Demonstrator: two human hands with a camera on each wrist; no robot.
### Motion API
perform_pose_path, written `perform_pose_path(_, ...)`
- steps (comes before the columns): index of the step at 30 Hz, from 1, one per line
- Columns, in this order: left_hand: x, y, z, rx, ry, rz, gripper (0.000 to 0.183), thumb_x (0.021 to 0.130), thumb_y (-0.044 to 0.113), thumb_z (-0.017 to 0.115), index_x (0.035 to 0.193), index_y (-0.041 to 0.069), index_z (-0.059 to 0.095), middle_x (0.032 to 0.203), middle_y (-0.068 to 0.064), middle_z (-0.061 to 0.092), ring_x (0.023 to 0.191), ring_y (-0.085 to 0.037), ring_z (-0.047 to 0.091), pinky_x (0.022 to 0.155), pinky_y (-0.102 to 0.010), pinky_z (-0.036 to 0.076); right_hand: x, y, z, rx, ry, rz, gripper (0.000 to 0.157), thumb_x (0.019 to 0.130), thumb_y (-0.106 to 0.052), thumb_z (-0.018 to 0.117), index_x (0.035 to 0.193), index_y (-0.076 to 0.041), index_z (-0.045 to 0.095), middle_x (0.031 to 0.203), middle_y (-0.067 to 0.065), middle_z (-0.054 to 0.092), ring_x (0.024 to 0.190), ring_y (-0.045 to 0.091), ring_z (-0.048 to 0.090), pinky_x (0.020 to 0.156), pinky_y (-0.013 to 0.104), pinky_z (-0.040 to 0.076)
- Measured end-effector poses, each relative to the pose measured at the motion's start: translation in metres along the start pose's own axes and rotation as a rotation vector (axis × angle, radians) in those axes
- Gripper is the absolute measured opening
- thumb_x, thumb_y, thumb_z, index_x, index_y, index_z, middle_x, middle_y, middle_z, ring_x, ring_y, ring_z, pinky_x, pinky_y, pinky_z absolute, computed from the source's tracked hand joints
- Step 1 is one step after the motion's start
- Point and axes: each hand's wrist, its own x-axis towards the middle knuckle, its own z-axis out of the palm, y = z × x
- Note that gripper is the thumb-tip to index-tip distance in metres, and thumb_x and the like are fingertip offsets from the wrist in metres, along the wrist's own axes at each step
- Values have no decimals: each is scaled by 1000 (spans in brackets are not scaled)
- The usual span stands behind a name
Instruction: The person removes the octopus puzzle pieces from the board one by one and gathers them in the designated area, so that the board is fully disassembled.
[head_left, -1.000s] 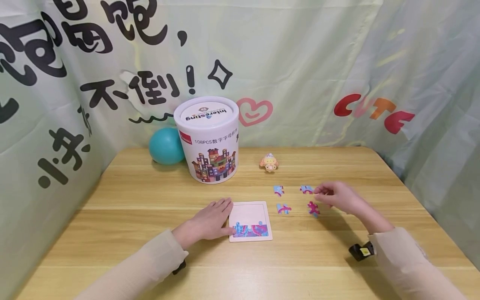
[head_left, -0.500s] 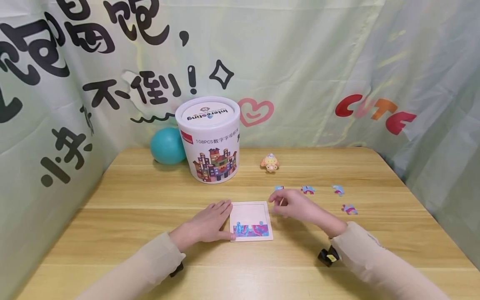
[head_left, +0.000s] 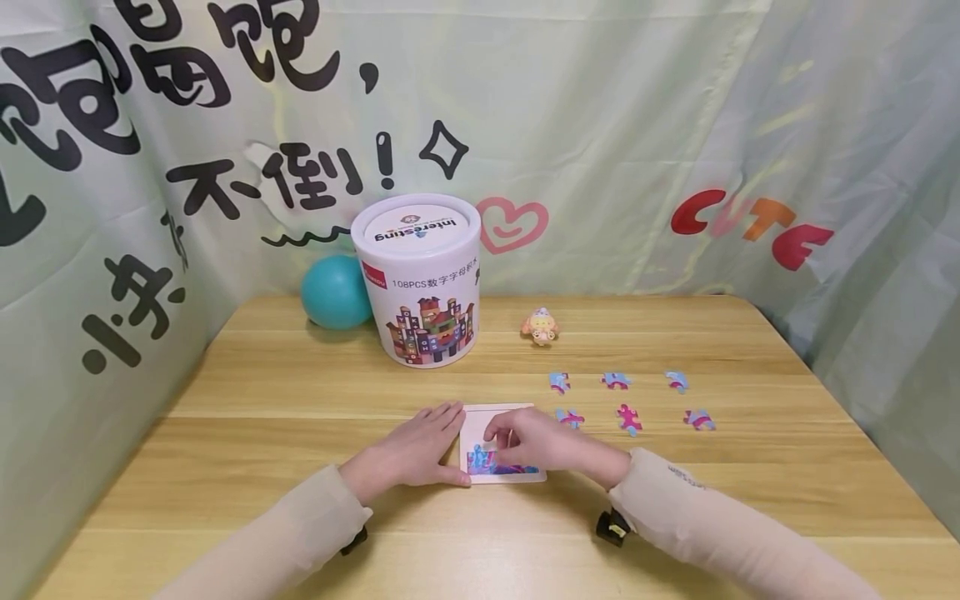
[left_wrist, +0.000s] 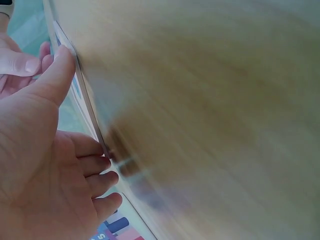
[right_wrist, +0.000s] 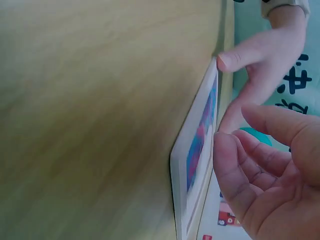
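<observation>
The right hand [head_left: 528,437] was half open, no piece visible in its pinch, over the puzzle tray [head_left: 474,423] at lower centre, whose left edge the left hand [head_left: 408,446] touched, fingers nearly straight, bracing that seemed apt for squarely seating the loose pieces [head_left: 628,419] right of centre.

Pale square puzzle tray [head_left: 474,425] lying flat, blue-pink jigsaw strip [head_left: 482,461] seated along its near edge. Six loose pieces [head_left: 628,418], same colours, two rows of three, off its right.
</observation>
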Motion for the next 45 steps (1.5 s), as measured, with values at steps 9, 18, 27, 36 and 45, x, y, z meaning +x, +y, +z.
perform_pose_path(9, 1, -1, 1, 12, -1, 15, 94, 81, 61, 55, 143, -3, 26, 150, -17, 17, 136, -30, 17, 109, -43, 17, 8, -6, 11, -77, -12, -12, 19, 79, -4, 69, 98, 0, 64, 64, -8, 51, 57, 2, 45, 55, 19, 42)
perform_pose_path(18, 1, -2, 3, 7, 7, 22, 93, 81, 61, 55, 142, -4, 27, 149, -18, 19, 136, -30, 18, 109, -42, 17, 12, -7, 16, -114, 14, 15, 18, 77, -1, 70, 90, -4, 58, 62, -9, 47, 57, 4, 42, 54, 21, 38)
perform_pose_path(27, 2, -1, 2, -6, -7, 2, 94, 80, 62, 55, 143, -2, 26, 150, -16, 17, 136, -29, 16, 109, -42, 16, 14, -4, 15, -66, 32, 19, 15, 78, 1, 69, 89, -4, 61, 67, -7, 50, 61, 5, 45, 58, 21, 42)
perform_pose_path(36, 2, -2, 2, -12, -3, 1, 94, 80, 62, 55, 143, -2, 26, 150, -16, 17, 136, -28, 16, 109, -42, 16, 16, -4, 16, -44, 32, 44, 15, 78, 1, 69, 87, -5, 59, 66, -6, 50, 58, 6, 44, 56, 22, 41)
perform_pose_path(45, 4, -3, 3, -2, -7, 0, 96, 79, 64, 54, 143, -1, 26, 150, -15, 18, 136, -29, 18, 109, -43, 17, 15, 0, 15, 69, 49, 63, 13, 81, 3, 65, 88, -5, 58, 70, -4, 53, 61, 7, 49, 56, 22, 44)
